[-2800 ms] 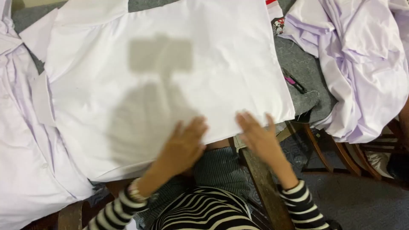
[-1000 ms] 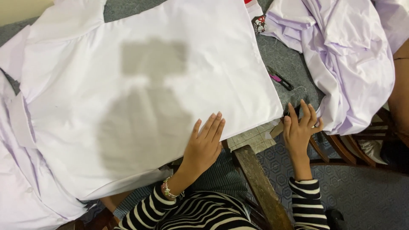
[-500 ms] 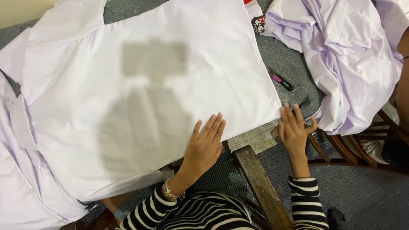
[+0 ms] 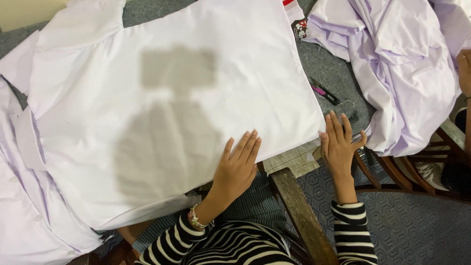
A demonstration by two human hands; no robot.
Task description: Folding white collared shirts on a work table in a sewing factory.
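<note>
Right hand [image 4: 339, 147] has slid to the shirt [image 4: 167, 108]'s near right corner; left hand [image 4: 238, 167] stays flat, both open, gripping nothing. Light, limp cloth: pinch its edges.

Grey felt-covered table [image 4: 338, 73] under white shirt [image 4: 162, 108], lilac shirts [image 4: 402, 64], pink-handled snips [image 4: 324, 92].

You are looking at a bright, evenly lit scene, with the light coming from above and behind your head. It throws a soft grey shadow of head and camera onto the middle of the flat white cotton shirt [image 4: 171, 113]. The shirt shows no glare. Focus is sharp across the shirt; only the striped sleeves below it look slightly soft. Edges bend little.
</note>
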